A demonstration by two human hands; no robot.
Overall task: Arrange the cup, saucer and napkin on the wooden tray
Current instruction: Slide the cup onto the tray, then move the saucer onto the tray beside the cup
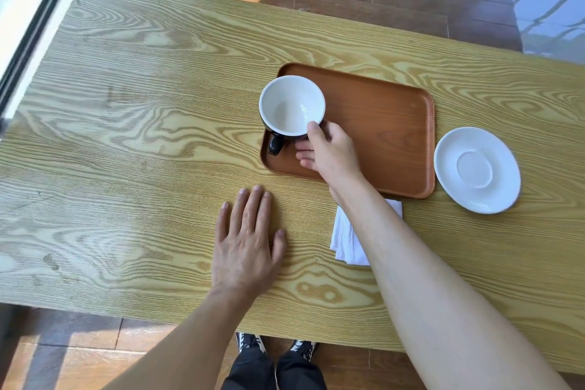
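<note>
A cup (pixel 289 104), black outside and white inside, is at the left end of the brown wooden tray (pixel 389 123). My right hand (pixel 329 152) grips the cup's near side, thumb on the rim, fingers under its body. I cannot tell whether the cup rests on the tray or hangs just above it. The white saucer (pixel 477 170) lies on the table right of the tray. A folded white napkin (pixel 346 237) lies on the table near the tray's front edge, partly hidden by my right forearm. My left hand (pixel 248 244) lies flat on the table, fingers apart, holding nothing.
The light wooden table (pixel 126 136) stretches far to the left. A window frame (pixel 38 25) runs along the left side. Wooden floor shows beyond the far edge, and my shoes (pixel 278 345) show below the near edge.
</note>
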